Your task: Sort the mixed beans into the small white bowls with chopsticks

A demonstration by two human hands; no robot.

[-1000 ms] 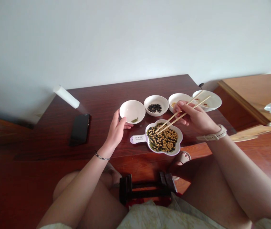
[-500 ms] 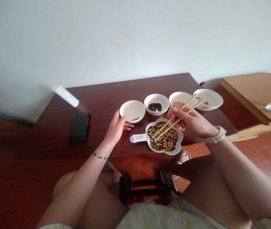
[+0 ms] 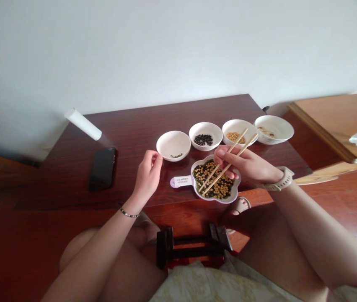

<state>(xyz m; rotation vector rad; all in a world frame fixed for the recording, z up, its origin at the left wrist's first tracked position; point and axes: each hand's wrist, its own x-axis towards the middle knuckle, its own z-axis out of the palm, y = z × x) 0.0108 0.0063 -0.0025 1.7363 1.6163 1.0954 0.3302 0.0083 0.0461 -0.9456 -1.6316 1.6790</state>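
My right hand (image 3: 244,164) is shut on a pair of wooden chopsticks (image 3: 213,176), and their tips rest among the beans in a white flower-shaped dish with a labelled handle (image 3: 181,181). Yellow soybeans and dark green beans fill that dish. My left hand (image 3: 148,176) is curled loosely, holds nothing, and sits just below a white bowl (image 3: 173,145) with a few green beans. Along the far side stand a white bowl of black beans (image 3: 205,136), one of yellow soybeans (image 3: 238,132), and one with a few pale and reddish beans (image 3: 273,129).
The bowls and dish stand on a dark reddish-brown wooden table (image 3: 166,126). A black smartphone (image 3: 102,169) lies to the left, with a white cylinder (image 3: 83,124) at the far left corner. A low dark wooden stand (image 3: 191,247) sits below the table edge.
My right hand has moved left and lower over the dish, carrying the chopstick tips toward its near side. My left hand has curled its fingers and shifted slightly up toward the bowl.
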